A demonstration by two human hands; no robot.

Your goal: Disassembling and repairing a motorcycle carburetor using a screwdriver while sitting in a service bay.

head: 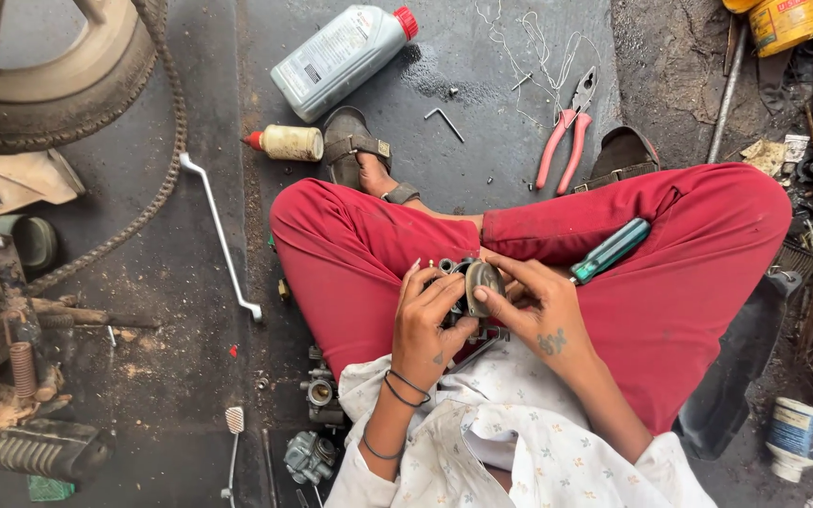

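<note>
Both hands [482,315] on carburetor [470,282]

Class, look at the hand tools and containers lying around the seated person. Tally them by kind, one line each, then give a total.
Pliers, red-handled: 1
Screwdriver, green-handled, on the thigh: 1
Hex key: 1
Grey bottle with red cap: 1
Small cream bottle with red tip: 1
Yellow can: 1
White tub: 1
Total: 7
</note>
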